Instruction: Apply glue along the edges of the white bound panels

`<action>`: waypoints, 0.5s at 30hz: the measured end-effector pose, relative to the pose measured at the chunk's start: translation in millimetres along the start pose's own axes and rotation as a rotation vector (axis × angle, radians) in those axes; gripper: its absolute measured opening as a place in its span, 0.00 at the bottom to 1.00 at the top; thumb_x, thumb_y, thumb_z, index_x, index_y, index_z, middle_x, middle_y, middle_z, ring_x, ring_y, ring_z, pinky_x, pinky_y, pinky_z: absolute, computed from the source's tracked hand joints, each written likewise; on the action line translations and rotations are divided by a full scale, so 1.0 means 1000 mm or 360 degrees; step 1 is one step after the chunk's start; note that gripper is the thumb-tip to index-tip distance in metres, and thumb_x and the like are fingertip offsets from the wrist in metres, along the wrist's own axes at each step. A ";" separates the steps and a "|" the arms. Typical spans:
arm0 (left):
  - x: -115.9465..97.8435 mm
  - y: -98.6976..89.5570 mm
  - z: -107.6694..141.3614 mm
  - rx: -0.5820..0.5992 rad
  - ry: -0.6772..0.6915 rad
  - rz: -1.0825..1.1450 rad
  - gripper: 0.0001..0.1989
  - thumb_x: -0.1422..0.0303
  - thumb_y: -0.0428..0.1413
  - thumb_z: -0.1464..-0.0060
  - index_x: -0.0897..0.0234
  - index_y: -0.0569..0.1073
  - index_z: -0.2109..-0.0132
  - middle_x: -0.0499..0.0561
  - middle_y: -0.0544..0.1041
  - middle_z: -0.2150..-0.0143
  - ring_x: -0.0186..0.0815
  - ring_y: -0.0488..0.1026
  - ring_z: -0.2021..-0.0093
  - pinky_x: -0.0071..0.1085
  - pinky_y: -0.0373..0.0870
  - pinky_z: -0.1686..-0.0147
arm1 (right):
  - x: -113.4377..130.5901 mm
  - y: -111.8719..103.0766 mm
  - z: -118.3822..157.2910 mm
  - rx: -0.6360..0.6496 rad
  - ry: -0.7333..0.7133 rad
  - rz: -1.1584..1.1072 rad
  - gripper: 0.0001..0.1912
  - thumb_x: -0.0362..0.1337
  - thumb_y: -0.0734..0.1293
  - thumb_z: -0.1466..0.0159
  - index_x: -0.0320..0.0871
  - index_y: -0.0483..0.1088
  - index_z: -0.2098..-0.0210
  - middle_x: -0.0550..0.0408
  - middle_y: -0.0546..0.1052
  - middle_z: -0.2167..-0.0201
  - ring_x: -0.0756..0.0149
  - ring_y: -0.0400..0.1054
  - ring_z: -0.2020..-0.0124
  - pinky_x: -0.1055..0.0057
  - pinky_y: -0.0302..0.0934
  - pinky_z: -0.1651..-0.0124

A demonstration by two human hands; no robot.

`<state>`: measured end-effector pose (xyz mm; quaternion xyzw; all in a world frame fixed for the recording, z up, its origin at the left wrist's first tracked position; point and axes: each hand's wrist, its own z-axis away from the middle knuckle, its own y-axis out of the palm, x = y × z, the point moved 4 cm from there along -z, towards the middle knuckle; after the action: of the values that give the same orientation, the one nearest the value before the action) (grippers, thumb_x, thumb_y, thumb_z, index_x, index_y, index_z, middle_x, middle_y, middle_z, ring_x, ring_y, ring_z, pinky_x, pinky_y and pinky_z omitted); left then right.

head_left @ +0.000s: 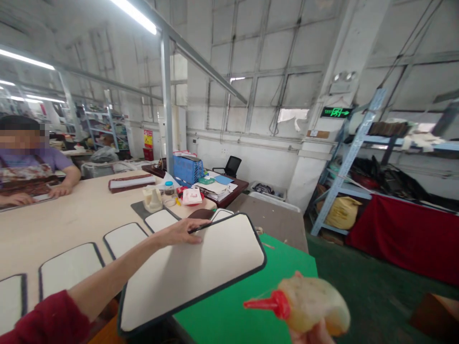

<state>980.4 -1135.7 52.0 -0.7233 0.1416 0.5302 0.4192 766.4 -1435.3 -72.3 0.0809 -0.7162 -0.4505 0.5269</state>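
Note:
My left hand [188,231] grips the far edge of a large white panel [201,267] with rounded corners and a black border. The panel is tilted, its lower right part over a green board [283,263]. In my right hand [315,333], at the bottom right, is a squeeze glue bottle [315,303] with yellowish contents. Its red nozzle [263,304] points left, toward the panel but apart from it. Most of my right hand is hidden behind the bottle. Several smaller black-edged white panels [71,265] lie on the pale table [82,215] to the left.
Another person [32,167] works at the table's far left. Past my left hand stand a cream-coloured container [152,198], a blue-capped jar [169,188] and a blue file box [188,169]. A metal shelf [344,177] and red cloth [405,239] are at the right.

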 end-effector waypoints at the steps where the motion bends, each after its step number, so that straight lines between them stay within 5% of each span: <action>1: -0.001 -0.001 0.006 0.0073 -0.0035 0.0028 0.38 0.57 0.68 0.53 0.61 0.71 0.36 0.55 0.73 0.37 0.50 0.67 0.36 0.41 0.61 0.37 | 0.019 0.003 -0.004 -0.0177 -0.0021 0.0039 0.30 0.51 0.79 0.50 0.57 0.76 0.48 0.56 0.79 0.49 0.59 0.75 0.49 0.72 0.74 0.56; 2: -0.002 -0.002 0.012 0.0146 -0.0066 0.0054 0.37 0.57 0.68 0.52 0.60 0.71 0.36 0.55 0.74 0.37 0.49 0.69 0.38 0.40 0.63 0.39 | 0.036 0.009 -0.008 -0.0293 -0.0020 0.0049 0.38 0.49 0.83 0.62 0.57 0.77 0.51 0.56 0.80 0.49 0.58 0.76 0.50 0.77 0.73 0.63; 5: -0.008 -0.004 0.026 0.0304 -0.0131 0.0080 0.36 0.58 0.69 0.53 0.58 0.72 0.37 0.52 0.76 0.39 0.48 0.72 0.40 0.36 0.66 0.41 | 0.076 0.034 -0.025 -0.0368 -0.0146 0.0210 0.46 0.48 0.84 0.76 0.56 0.78 0.55 0.57 0.79 0.47 0.56 0.68 0.40 0.76 0.72 0.56; 8: -0.014 -0.007 0.035 0.0422 -0.0164 0.0062 0.35 0.58 0.69 0.52 0.58 0.73 0.38 0.51 0.77 0.40 0.47 0.73 0.41 0.33 0.67 0.42 | 0.091 0.051 -0.036 -0.0317 -0.0161 0.0347 0.44 0.47 0.84 0.81 0.55 0.79 0.60 0.53 0.80 0.51 0.48 0.60 0.34 0.56 0.53 0.32; 10: -0.017 -0.009 0.039 0.0500 -0.0173 0.0048 0.34 0.57 0.69 0.52 0.58 0.74 0.38 0.51 0.77 0.41 0.46 0.73 0.42 0.32 0.68 0.43 | 0.094 0.057 -0.039 -0.0234 -0.0173 0.0420 0.44 0.47 0.84 0.81 0.55 0.79 0.61 0.51 0.81 0.54 0.43 0.62 0.35 0.47 0.38 0.29; 12: -0.020 -0.010 0.042 0.0545 -0.0196 0.0041 0.35 0.57 0.69 0.53 0.59 0.74 0.38 0.51 0.78 0.42 0.46 0.74 0.43 0.31 0.69 0.44 | 0.095 0.061 -0.040 -0.0080 -0.0183 0.0524 0.41 0.48 0.84 0.79 0.54 0.79 0.61 0.48 0.82 0.58 0.40 0.69 0.42 0.43 0.41 0.30; 15: -0.027 -0.011 0.045 0.0583 -0.0231 0.0053 0.36 0.58 0.70 0.54 0.60 0.74 0.38 0.51 0.79 0.43 0.45 0.74 0.43 0.30 0.70 0.45 | 0.095 0.068 -0.041 0.0242 -0.0184 0.0661 0.37 0.51 0.84 0.70 0.51 0.80 0.60 0.44 0.82 0.62 0.41 0.77 0.56 0.41 0.62 0.40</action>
<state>947.3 -1101.5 77.2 -0.5924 0.2172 0.5531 0.5440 783.2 -1475.0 44.0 -0.0548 -0.7782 -0.2810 0.5589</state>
